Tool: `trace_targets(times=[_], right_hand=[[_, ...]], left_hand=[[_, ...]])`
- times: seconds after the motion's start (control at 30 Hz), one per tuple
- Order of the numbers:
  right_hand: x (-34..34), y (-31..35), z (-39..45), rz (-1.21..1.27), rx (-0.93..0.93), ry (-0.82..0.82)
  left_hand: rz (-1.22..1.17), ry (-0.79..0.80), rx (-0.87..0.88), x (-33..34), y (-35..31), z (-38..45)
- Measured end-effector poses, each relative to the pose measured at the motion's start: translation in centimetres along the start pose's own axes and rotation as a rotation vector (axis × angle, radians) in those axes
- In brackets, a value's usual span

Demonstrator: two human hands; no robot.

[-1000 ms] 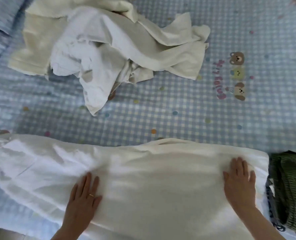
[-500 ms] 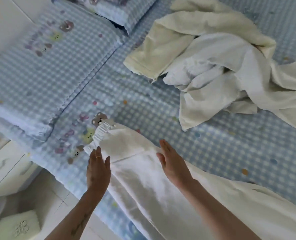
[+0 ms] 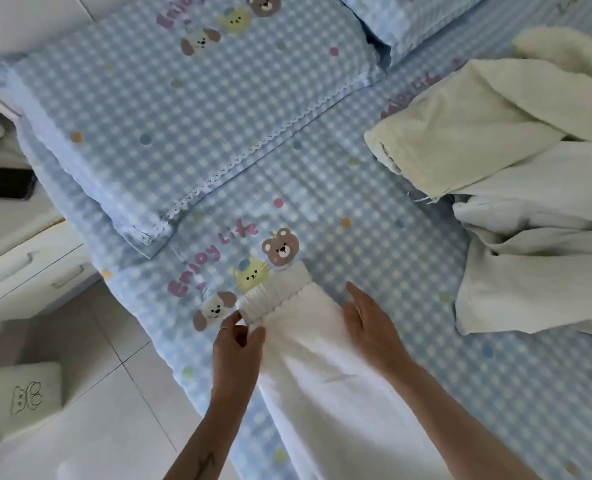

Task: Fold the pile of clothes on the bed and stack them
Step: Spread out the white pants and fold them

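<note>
White garment (image 3: pixel 322 358) running off frame at 6 o'clock; left hand (image 3: pixel 237 344) pinching its ruffled cuff (image 3: pixel 275 294), right hand (image 3: pixel 370 327) lying flat, fingers straight. Clothes pile (image 3: pixel 512 188) sitting at 3 o'clock, pillow (image 3: pixel 183 109) at 11.

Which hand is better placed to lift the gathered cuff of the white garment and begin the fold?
Probably the left hand: it already pinches the white garment beside its gathered cuff. The right hand lies open on the far edge.

The white trousers (image 3: pixel 325 375) are soft matt cloth with a ribbed elastic cuff (image 3: pixel 275 294). Beyond them, the cream garment (image 3: pixel 460 133) looks fleecy; the bedsheet (image 3: pixel 374 202) is smooth checked cotton.
</note>
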State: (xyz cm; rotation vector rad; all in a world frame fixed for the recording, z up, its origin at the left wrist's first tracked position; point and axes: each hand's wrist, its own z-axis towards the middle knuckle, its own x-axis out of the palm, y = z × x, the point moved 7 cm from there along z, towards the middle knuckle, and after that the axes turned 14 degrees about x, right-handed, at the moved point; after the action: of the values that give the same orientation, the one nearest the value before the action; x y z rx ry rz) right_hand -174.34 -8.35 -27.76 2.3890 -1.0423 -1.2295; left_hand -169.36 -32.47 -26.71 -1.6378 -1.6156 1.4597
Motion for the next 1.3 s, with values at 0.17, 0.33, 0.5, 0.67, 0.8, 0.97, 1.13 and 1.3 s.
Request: trace_targets(times=[0.17,0.33,0.5,0.67,0.8,0.97,1.13,1.3], right_hand=[[2.1,3.1,3.6,-0.117,0.086,0.117],[3.3,4.5,5.7,-0.072,0.116,0.130],[0.6,5.9,8.0,0.003,0.041,-0.159],[0.8,4.2,3.2,-0.194,-0.078,-0.390],[3.7,-0.7,-3.1,-0.459,-0.184,-0.358],[0.7,-8.5,-4.8,-0.565,0.132,-0.432],[3.9,-8.8,-8.9,-0.519,-0.008,-0.391],[-2.5,-18.6,-12.9,-0.435,0.376,-0.497]], left_hand=[[0.074,0.128,-0.176,-1.5,3.6,-0.2],[0.194,0.029,-0.080,-1.2,2.6,1.9],[0.254,-0.035,-0.014,0.8,0.7,4.8],[0.325,0.063,0.062,2.1,0.0,6.4],[0.262,-0.141,0.075,-0.5,0.2,6.6],[0.535,-0.137,0.317,0.7,-1.9,4.6],[0.951,0.593,1.118,9.3,-2.2,-6.3],[1.043,0.677,1.085,8.8,-1.7,-5.6]])
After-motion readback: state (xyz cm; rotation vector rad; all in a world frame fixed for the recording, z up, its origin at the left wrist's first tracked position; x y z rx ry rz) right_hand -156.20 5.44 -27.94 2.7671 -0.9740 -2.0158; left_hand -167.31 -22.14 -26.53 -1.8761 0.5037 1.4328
